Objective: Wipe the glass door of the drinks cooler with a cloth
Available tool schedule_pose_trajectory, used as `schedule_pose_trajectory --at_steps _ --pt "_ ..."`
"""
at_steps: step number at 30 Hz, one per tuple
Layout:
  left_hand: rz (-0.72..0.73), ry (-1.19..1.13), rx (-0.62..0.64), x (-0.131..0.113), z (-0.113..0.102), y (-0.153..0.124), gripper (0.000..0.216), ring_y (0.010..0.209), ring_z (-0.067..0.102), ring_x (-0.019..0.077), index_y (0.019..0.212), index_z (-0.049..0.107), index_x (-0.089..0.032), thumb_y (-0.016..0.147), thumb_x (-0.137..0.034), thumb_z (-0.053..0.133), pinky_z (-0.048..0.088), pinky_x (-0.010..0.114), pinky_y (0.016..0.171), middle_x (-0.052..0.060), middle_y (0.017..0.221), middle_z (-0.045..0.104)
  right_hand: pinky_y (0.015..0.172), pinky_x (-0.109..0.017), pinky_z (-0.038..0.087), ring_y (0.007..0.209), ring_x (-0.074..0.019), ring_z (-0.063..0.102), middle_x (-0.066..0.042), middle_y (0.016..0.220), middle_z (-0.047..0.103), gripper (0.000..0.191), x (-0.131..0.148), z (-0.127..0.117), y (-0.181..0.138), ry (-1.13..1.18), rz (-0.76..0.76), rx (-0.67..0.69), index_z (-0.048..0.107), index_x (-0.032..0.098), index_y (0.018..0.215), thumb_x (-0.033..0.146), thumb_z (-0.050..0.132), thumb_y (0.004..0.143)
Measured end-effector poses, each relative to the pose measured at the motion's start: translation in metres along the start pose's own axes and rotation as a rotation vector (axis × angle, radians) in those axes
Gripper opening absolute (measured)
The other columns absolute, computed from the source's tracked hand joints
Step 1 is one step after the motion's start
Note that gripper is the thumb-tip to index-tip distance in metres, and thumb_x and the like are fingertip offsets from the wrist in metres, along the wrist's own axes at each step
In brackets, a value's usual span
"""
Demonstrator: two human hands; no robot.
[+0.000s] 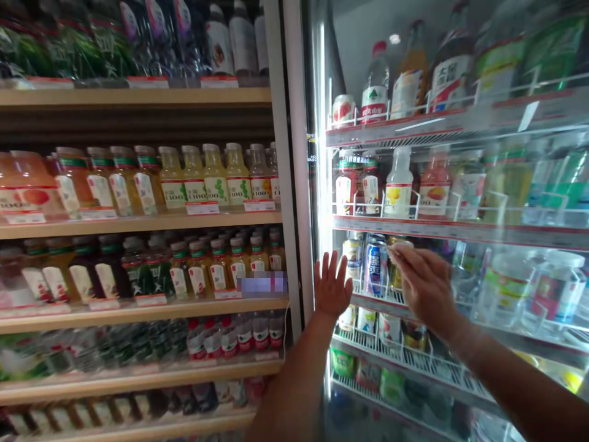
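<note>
My left hand [332, 287] is open with its fingers spread upright, flat against the lit left edge of a drinks fridge [304, 184]. My right hand [426, 288] reaches onto the third wire shelf [377, 301], and its fingers close round the top of a gold can [394, 273]. A blue and white can [375, 265] stands just left of that can, and a pale can [353, 258] stands beyond it. How much of the gold can my fingers cover I cannot make out.
The fridge holds bottles and cans on several wire shelves with red price strips [460, 230]. To the left, wooden shelves [138, 224] carry rows of juice bottles [193, 178] and water bottles [230, 334]. A white frame post [288, 153] separates the two.
</note>
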State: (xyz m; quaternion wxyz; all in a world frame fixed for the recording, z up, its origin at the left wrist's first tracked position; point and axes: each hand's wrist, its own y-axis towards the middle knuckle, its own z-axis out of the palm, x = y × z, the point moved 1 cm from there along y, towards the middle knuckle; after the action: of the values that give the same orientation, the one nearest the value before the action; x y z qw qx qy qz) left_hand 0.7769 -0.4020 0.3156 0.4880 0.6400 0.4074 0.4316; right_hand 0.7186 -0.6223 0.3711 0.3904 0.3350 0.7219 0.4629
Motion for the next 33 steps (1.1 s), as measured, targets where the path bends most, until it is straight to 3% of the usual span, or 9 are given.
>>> schedule_pose_trajectory --at_steps 4,8,10,15,21,26,27,29,33 --pt "0.006 -0.027 -0.018 0.001 0.004 -0.002 0.06 0.153 0.018 0.0302 0.158 0.023 -0.017 0.101 -0.033 0.036 0.021 0.053 0.124 0.014 0.162 0.03 0.1 -0.038 0.036 0.124 -0.0229 0.051 0.0 0.14 0.062 0.066 0.01 0.007 0.01 0.078 -0.211 0.157 0.038 0.027 0.153 0.012 0.057 0.092" --pt "0.002 -0.062 -0.016 0.002 0.004 -0.002 0.06 0.153 0.017 0.0307 0.157 0.025 -0.017 0.101 -0.033 0.039 0.018 0.052 0.125 0.013 0.163 0.027 0.102 -0.04 0.034 0.122 -0.0243 0.051 0.0 0.139 0.062 0.064 0.009 0.007 0.042 -0.032 0.005 -0.046 0.041 0.03 0.151 0.012 0.057 0.092" --pt "-0.002 -0.073 -0.019 0.002 0.004 -0.001 0.061 0.154 0.016 0.0299 0.158 0.024 -0.018 0.101 -0.033 0.039 0.018 0.051 0.125 0.012 0.163 0.027 0.101 -0.04 0.034 0.122 -0.0252 0.05 -0.001 0.14 0.062 0.065 0.013 0.01 0.047 -0.057 0.034 -0.086 0.04 0.03 0.152 0.012 0.057 0.091" --pt "0.009 -0.071 -0.02 0.002 0.004 -0.001 0.062 0.154 0.015 0.0292 0.158 0.021 -0.018 0.101 -0.034 0.038 0.019 0.051 0.125 0.012 0.163 0.026 0.097 -0.037 0.035 0.122 -0.0226 0.05 0.0 0.137 0.063 0.062 0.026 0.015 0.032 0.027 -0.267 0.179 0.043 0.026 0.15 0.014 0.057 0.091" --pt "-0.004 -0.09 -0.021 0.0 0.005 0.0 0.062 0.154 0.016 0.0299 0.158 0.023 -0.018 0.1 -0.033 0.04 0.018 0.051 0.124 0.014 0.163 0.026 0.1 -0.04 0.033 0.12 -0.0251 0.049 -0.001 0.139 0.062 0.055 0.006 0.001 0.042 -0.103 0.016 -0.039 0.05 0.026 0.145 0.014 0.057 0.092" --pt "0.006 -0.079 -0.028 0.001 0.001 0.003 0.063 0.154 0.017 0.0283 0.158 0.022 -0.019 0.1 -0.032 0.042 0.019 0.05 0.124 0.014 0.163 0.029 0.092 -0.035 0.037 0.117 -0.0202 0.051 -0.001 0.129 0.068 0.05 0.02 0.008 -0.013 0.061 -0.364 0.235 0.054 0.021 0.14 0.009 0.054 0.091" --pt "0.003 -0.08 -0.024 0.0 -0.001 0.004 0.063 0.154 0.018 0.0281 0.158 0.022 -0.019 0.099 -0.032 0.043 0.02 0.05 0.124 0.014 0.163 0.029 0.093 -0.035 0.037 0.118 -0.0199 0.051 -0.001 0.13 0.068 0.05 0.018 0.007 -0.02 0.077 -0.384 0.264 0.054 0.02 0.14 0.009 0.053 0.091" --pt "-0.008 -0.094 -0.027 -0.002 -0.005 0.005 0.064 0.153 0.019 0.0279 0.158 0.022 -0.02 0.099 -0.031 0.045 0.022 0.049 0.123 0.014 0.164 0.026 0.096 -0.037 0.036 0.121 -0.0216 0.05 -0.001 0.136 0.064 0.053 0.006 0.001 -0.022 0.047 -0.281 0.239 0.051 0.021 0.143 0.01 0.053 0.091" --pt "-0.006 -0.142 -0.051 -0.017 -0.008 0.004 0.066 0.154 0.017 0.0302 0.159 0.019 -0.02 0.098 -0.03 0.044 0.023 0.051 0.123 0.013 0.166 0.018 0.102 -0.041 0.034 0.124 -0.0244 0.049 -0.001 0.14 0.062 0.063 -0.013 -0.01 -0.03 -0.046 0.004 0.057 0.042 0.029 0.151 0.012 0.055 0.092"
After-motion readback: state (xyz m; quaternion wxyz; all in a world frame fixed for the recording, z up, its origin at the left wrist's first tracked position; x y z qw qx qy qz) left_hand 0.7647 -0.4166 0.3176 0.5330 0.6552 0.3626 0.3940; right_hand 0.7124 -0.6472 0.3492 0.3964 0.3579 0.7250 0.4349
